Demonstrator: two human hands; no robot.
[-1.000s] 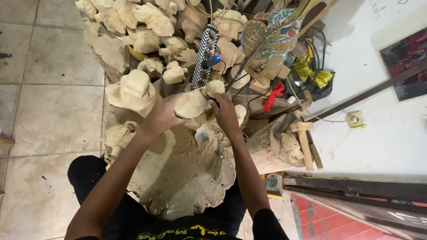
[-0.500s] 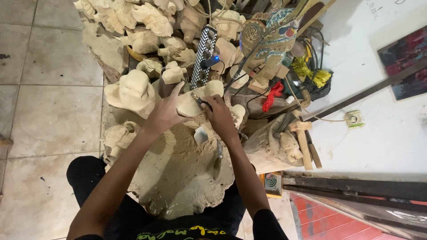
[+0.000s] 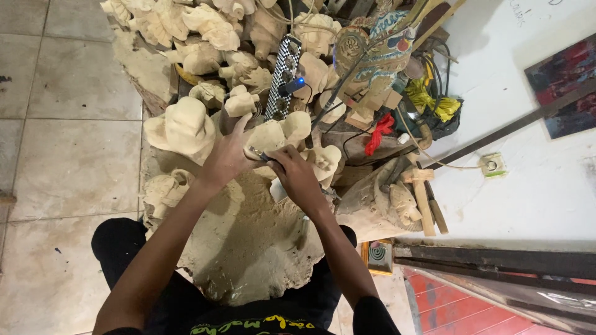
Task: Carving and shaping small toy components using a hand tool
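While left hand (image 3: 228, 158) grips pale wood carving (image 3: 273, 135), right hand (image 3: 297, 174) beside it, apparently clutching a tool (image 3: 259, 154).

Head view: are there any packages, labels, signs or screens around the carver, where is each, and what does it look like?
Small square box or card: on the floor right of the person's right arm, yellow-edged, with green concentric rings.
Painted panel: at the right edge on the white surface, rectangular, dark with red and blue patches.
Shirt print: bottom edge, yellow lettering on black.
No screens in view.
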